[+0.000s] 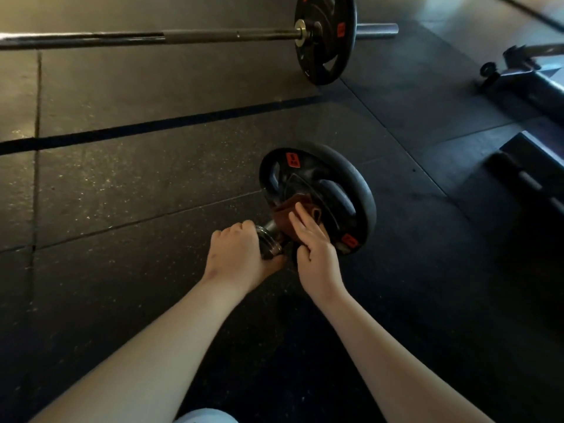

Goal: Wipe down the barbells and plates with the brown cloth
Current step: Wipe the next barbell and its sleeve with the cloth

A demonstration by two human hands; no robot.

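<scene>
now wiping the plate (337,181) hub: left hand (241,251) clamped on the bar (270,228), right hand (317,254) flat-fingered, pressing cloth (283,213); rim beyond them likely next.

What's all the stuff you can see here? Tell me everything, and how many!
near barbell: one, shiny metal end, low in the middle
near plate: one, black with red labels, on the near barbell
brown cloth: one, brown, against the near plate beside the bar
far barbell: one, dark metal, across the top
far plate: one, black with red labels, on the far barbell
floor mats: several, dark and speckled, under everything
gym equipment: some pieces, dark and grey, right edge
white thing: one, bottom edge, cut off
left hand: one, grips the near barbell's end
right hand: one, presses the brown cloth
</scene>
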